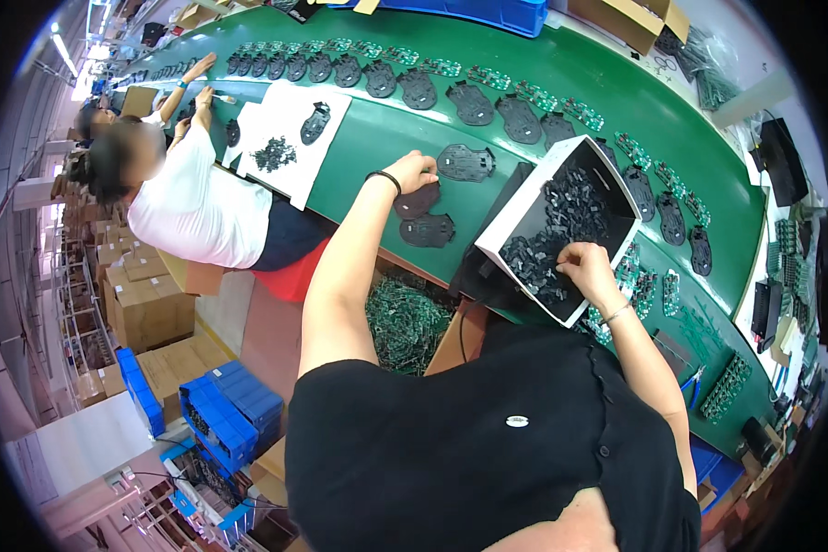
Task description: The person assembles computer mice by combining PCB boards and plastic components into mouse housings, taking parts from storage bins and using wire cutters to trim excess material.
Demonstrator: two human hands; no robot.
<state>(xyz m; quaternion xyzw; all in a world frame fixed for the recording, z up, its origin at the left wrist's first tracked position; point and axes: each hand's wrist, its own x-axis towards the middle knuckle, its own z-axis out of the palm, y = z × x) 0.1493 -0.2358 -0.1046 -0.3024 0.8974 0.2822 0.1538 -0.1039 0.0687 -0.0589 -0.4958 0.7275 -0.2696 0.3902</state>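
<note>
Box (497,241) seemingly slanted for easy reach; small black parts (575,204) heaped inside. Right hand (587,271) dipped in, fingers pinched, contents hidden. Left of box, dark shell (418,201) seemingly steadied by left hand (411,172), fingers curled; grip cannot be told.

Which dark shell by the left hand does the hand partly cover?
The middle shell, just below the left hand and above the lowest shell. The hand hides its top edge; the lowest shell and upper-right shell lie uncovered.
</note>
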